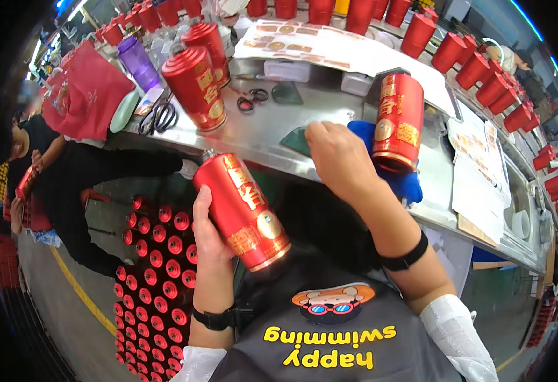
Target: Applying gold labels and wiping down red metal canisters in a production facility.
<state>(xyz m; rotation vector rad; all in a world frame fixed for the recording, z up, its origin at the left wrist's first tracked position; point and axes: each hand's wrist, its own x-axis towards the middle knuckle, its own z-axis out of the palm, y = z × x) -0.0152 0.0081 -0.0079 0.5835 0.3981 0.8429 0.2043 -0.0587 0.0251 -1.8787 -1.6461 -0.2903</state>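
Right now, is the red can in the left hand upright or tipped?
Tipped. The red can in the left hand slants, its narrow neck up toward the steel table and its gold-rimmed base down toward the person's body.

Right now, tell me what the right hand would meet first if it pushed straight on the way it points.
The right hand points up and left across the metal table. It would likely first meet the dark green piece at its fingers, though depth is unclear.

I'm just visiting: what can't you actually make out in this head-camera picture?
- Right hand fingertips: curled away over the dark green piece, so any grip is hidden.
- Left hand fingers: behind the red bottle it holds.
- Blue cloth: mostly covered by the red bottle on the bench.
- Co-worker: blurred, bent by the rim.
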